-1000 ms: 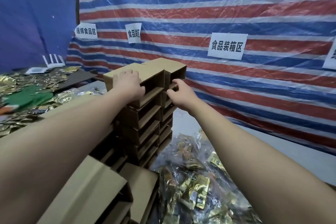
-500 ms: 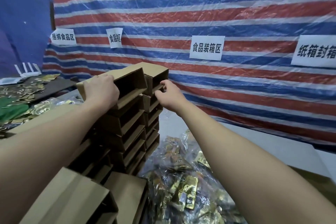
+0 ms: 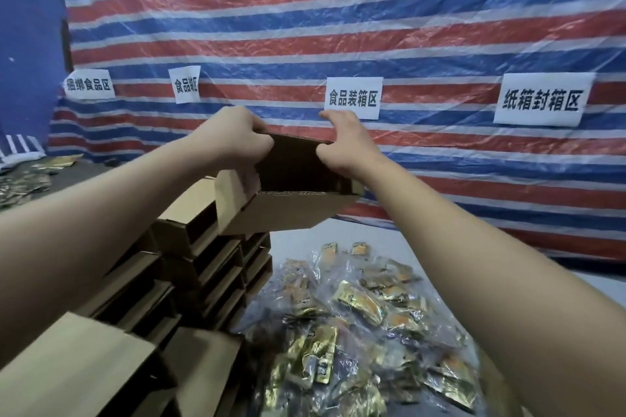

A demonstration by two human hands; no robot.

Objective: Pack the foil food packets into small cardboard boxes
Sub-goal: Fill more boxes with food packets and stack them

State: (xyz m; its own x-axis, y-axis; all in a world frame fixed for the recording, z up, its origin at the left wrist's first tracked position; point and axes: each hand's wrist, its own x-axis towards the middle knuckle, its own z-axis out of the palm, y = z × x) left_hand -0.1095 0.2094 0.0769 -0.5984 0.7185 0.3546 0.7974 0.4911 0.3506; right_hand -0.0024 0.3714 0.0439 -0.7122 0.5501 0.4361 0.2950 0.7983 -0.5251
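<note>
Status from where I stand: task barely begun, nothing packed yet as far as I can see.

Backdrop is a striped tarp (image 3: 338,27) with four paper signs (image 3: 354,97) pinned to it. Not task-relevant beyond marking zones.

Grey tabletop (image 3: 355,237) carries everything. On its left, a stack of small cardboard boxes (image 3: 189,247), many layers, open faces toward the person. All the openings I can see into look dark and empty; no packet visible in any of them. More boxes lie in the near-left foreground (image 3: 84,366), contents hidden.

Centre-right on the tabletop: heap of foil food packets (image 3: 355,322), gold and orange, apparently in clear plastic bags. Heap looks untouched and sits just beside the stack's base. A second scatter of gold packets (image 3: 20,179) lies far left, well apart from the work.

One box (image 3: 294,193) is lifted clear above the stack, tilted, open side facing the person, interior dark and empty. Its lower flap hangs forward.

Left hand (image 3: 233,135) grips the box's top-left edge, fingers curled over the rim. Right hand (image 3: 342,142) pinches the top-right corner, thumb under, fingers over. Both hands hold that same box; neither holds a packet.

Judgement: current step is fetching or opening up a box. Remaining: set it down, load packets from the heap, close it, then repeat for the whole stack. Essentially all of the job is left.
</note>
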